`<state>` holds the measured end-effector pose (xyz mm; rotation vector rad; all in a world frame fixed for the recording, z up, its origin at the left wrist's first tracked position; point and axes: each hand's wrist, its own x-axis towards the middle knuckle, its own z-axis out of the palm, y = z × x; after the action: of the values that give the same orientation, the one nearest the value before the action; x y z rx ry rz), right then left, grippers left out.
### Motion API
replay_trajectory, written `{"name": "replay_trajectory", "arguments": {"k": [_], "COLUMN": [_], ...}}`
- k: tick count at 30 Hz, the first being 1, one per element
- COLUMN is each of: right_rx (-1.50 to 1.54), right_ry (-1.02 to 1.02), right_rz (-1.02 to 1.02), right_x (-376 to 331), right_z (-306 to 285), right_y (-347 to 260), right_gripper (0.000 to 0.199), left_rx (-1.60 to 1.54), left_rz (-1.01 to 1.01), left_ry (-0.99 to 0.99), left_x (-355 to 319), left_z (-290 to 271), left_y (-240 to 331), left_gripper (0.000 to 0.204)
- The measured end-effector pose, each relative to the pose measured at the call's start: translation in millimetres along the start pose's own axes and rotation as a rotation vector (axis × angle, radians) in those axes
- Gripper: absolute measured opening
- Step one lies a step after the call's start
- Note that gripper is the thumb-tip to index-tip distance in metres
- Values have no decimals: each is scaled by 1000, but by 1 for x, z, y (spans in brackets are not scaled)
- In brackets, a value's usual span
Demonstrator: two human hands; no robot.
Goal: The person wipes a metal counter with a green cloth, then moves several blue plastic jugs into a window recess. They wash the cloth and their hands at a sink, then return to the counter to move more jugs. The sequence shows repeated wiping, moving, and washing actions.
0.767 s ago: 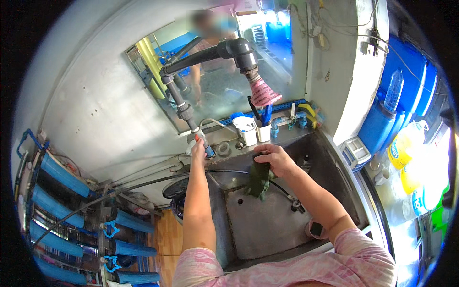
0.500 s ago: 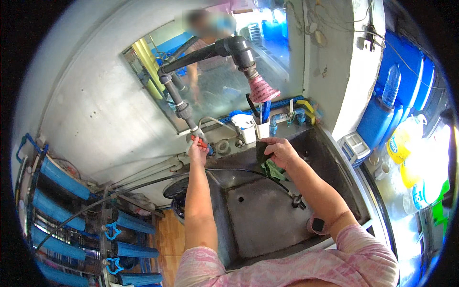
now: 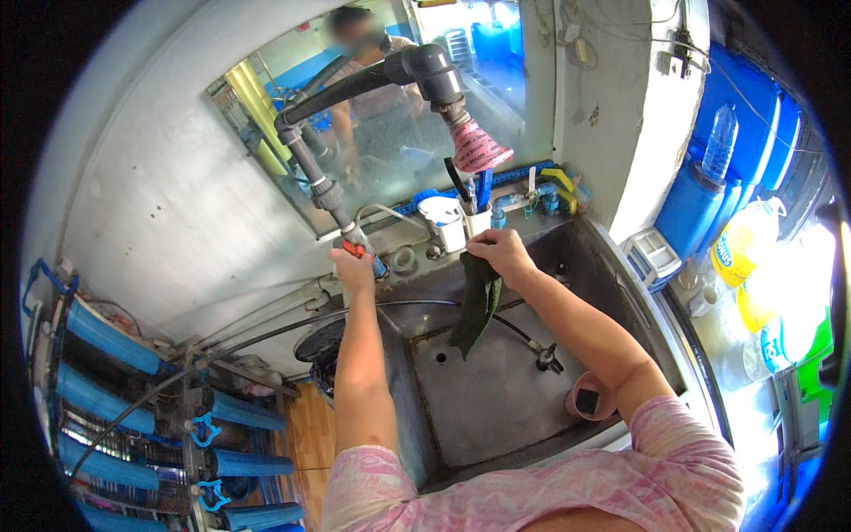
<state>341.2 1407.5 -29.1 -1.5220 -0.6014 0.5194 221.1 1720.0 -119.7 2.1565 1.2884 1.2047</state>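
We grip the red valve handle (image 3: 356,251) with our left hand (image 3: 353,269), our right hand (image 3: 502,253) pinching a hanging green cloth (image 3: 477,304) over the steel sink (image 3: 496,399); turning the valve looks due next.

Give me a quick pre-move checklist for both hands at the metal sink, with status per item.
1. Left hand on the red valve handle of the grey pipe: ok.
2. Right hand grip shut on the dark green cloth: ok.
3. Cloth hangs over the steel sink basin: ok.
4. Water flowing from the pink spray head: cannot tell.
5. Valve open or closed: cannot tell.
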Motion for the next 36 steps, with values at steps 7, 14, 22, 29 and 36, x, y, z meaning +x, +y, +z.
{"name": "replay_trajectory", "arguments": {"k": [7,14,22,29,36], "right_rx": [255,205,104,-207,-781], "right_ry": [-151,-142,-66,177,104], "right_rz": [226,18,-283,-66,-99], "right_x": [9,36,63,31,35], "right_z": [6,-6,-2,-3,-32], "right_y": [-10,29,53,5,7], "right_gripper": [23,30,27,22,55], "left_rx": [208,153,-1010,-718,-431], "left_rz": [41,-26,-88,193,296], "left_ry": [-209,-128,-330,-571,-860], "left_x": [4,-4,-122,-152,-134], "left_z": [-4,-7,14,6,-12], "left_y": [8,12,87,140,150], "left_gripper": [49,43,58,32,21]}}
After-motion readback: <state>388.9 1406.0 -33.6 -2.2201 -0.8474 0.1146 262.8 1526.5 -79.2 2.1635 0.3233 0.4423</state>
